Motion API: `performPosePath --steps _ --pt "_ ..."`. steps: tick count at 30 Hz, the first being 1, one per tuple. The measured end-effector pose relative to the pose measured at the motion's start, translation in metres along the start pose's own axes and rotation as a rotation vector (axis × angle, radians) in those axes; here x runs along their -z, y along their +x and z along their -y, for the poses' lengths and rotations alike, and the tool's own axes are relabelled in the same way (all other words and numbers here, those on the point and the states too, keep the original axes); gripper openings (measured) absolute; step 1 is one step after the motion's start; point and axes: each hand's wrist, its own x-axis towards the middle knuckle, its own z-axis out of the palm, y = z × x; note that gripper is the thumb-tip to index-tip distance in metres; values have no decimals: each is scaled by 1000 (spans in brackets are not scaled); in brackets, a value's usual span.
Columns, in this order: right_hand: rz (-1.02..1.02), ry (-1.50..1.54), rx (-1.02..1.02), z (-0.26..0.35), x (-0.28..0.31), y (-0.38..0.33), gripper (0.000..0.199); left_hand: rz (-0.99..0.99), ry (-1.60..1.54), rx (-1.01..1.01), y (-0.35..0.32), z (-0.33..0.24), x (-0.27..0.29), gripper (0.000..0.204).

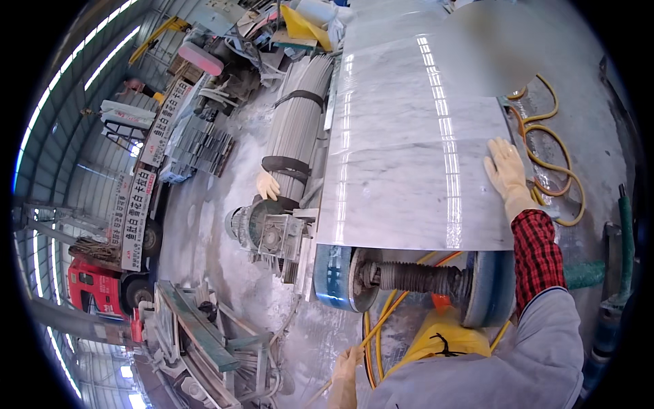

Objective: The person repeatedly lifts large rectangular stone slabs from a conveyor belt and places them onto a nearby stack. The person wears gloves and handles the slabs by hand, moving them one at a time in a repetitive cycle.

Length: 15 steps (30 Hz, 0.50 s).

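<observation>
My right hand [505, 169], in a cream rubber glove, lies flat with fingers stretched on the right edge of a large polished grey-white marble slab [395, 150]. The slab rests on a conveyor with two blue end rollers [334, 276], and a ribbed dark shaft [422, 278] shows between them. Low in front of me, my left hand [347, 365], gloved alike, is closed around what looks like a thin yellowish stick [385, 322]; orange and yellow hoses run close by, so its full length is hard to follow. A yellow apron [436, 337] covers my front.
Left of the slab stand a dusty motor [272, 235], a cream glove [267, 185] and a strapped bundle of long grey strips [300, 119]. Metal frames [211, 334] lie lower left, a red truck [95, 283] beyond. A yellow hose [569, 170] coils on the right floor. The upper right is blurred.
</observation>
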Motion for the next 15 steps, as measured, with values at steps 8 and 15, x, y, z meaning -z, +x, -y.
performPosePath --steps 8,15 --pt "-59 66 -7 -9 -7 14 55 109 62 -230 7 -105 -35 43" --pt "-111 35 -40 11 13 -27 54 48 59 -663 62 -202 -21 37"
